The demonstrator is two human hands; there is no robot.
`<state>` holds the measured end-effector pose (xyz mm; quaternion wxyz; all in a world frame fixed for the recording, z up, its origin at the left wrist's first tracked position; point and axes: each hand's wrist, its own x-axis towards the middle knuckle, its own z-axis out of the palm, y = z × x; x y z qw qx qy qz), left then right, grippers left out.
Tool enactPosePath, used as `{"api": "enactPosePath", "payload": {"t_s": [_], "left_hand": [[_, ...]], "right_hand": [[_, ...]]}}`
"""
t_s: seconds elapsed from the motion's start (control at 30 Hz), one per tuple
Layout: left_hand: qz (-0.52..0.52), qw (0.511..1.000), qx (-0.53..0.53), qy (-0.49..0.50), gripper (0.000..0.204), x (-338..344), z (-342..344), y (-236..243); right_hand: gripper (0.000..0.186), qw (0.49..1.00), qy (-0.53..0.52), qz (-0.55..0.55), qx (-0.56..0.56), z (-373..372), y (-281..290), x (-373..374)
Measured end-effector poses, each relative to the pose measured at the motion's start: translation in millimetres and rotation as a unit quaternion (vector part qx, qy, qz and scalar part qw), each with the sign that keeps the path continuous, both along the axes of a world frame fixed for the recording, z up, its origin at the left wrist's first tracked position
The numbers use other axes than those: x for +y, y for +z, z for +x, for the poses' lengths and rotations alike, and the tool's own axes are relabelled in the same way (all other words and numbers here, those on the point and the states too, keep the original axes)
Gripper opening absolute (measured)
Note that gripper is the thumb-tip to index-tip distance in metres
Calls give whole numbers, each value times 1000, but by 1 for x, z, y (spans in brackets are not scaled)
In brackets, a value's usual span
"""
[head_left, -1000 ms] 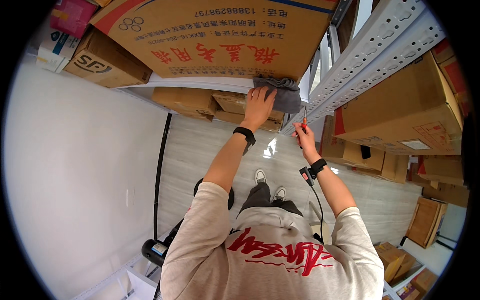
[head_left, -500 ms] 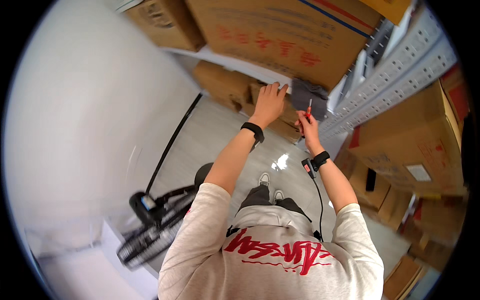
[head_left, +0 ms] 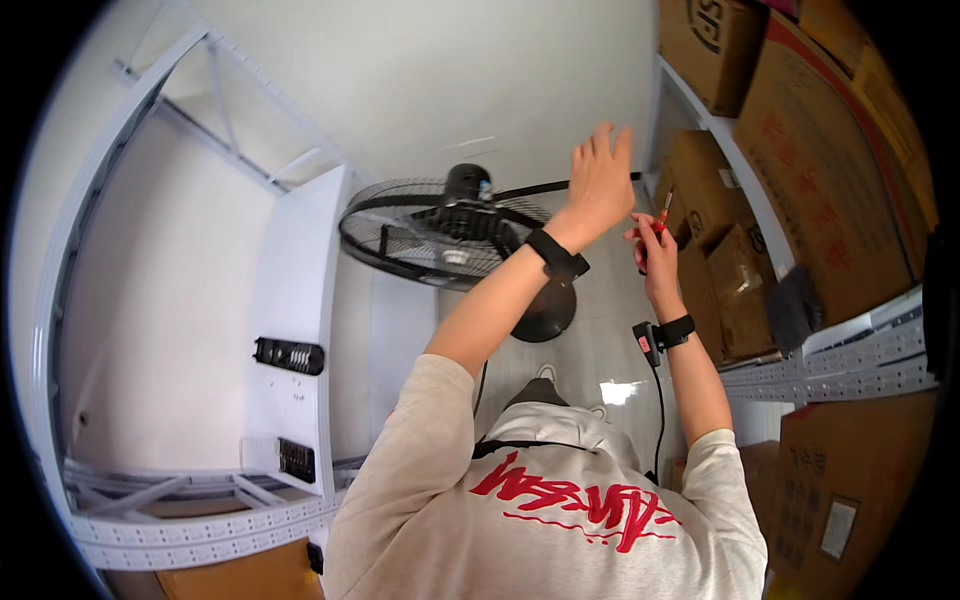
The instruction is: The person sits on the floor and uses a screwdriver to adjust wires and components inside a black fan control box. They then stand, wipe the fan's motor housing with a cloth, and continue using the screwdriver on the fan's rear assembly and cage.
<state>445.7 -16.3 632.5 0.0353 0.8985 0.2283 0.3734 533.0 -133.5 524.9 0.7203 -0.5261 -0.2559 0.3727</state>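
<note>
- Pale, smooth wall (head_left: 420,80) and glossy grey floor (head_left: 605,340), with white metal shelving (head_left: 310,250) on the left and more on the right.
- Both hands are apart: the left hand (head_left: 600,185) is empty, fingers spread and slightly bent, in mid-air.
- Right hand (head_left: 657,258) grips a slim red-and-black-handled tool with a metal shaft (head_left: 662,224), shaft pointing away from the body.
- Black round wire-caged fan (head_left: 466,215) near the left forearm, a small label on its motor.
- Dark grey crumpled cloth (head_left: 795,308) at the right-hand shelf edge.
- Large brown cardboard box (head_left: 830,180) behind it, red characters printed on its side; smaller brown carton (head_left: 712,45) beside it bears black lettering.
- Brown cartons (head_left: 738,290) underneath; contents hidden.
- Tall brown box (head_left: 850,470) at lower right: dark print, white rectangular label (head_left: 839,528).
- Black slotted plastic piece (head_left: 290,355) on the left shelving.
</note>
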Motion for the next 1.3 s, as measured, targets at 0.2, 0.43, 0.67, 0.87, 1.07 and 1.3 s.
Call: {"api": "enactPosePath", "payload": {"t_s": [0.2,0.43,0.67,0.87,1.07,1.3], "left_hand": [[26,998,34,54,42,13,-126,56],[-71,975,-98,186,37,108,-322,26],[-465,846,-211,153,70,186,-422,-115],[-579,750,-311,77,88,169,-407,-184],[-579,761,-277,93,82,155,-403,-180],[-596,762,-235,94,76,148,-420,-167]], "right_hand": [[29,990,4,10,-139,-36,-21,17],[35,991,-63,-81,-84,-36,-80,-10],[58,982,-116,-129,72,-69,-113,-20],[47,970,-112,-152,153,-85,-135,-19],[38,975,-90,-112,171,-80,-146,-26],[35,970,-61,-106,209,-89,-127,-33]]}}
